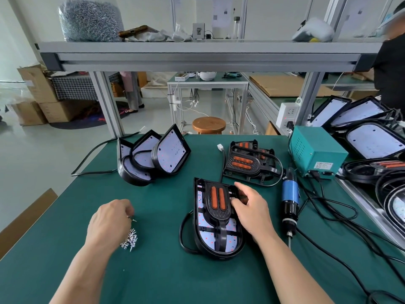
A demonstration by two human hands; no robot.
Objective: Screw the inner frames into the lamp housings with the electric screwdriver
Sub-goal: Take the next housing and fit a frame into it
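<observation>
A black lamp housing [198,235] lies flat in the middle of the green mat with a black inner frame [218,207] bearing two orange strips set inside it. My right hand [252,211] rests on the frame's right edge, fingers curled at it. My left hand [111,222] hovers over a small pile of silver screws [130,239] and pinches one screw [134,220] at its fingertips. The electric screwdriver [289,200], blue and black, lies on the mat to the right of the housing, tip toward me.
Three housings [153,159] lean together at the back left. A stack of inner frames [252,163] lies at the back centre. A teal power box [315,154] and tangled black cables [328,218] fill the right side. More housings [370,139] stand at far right.
</observation>
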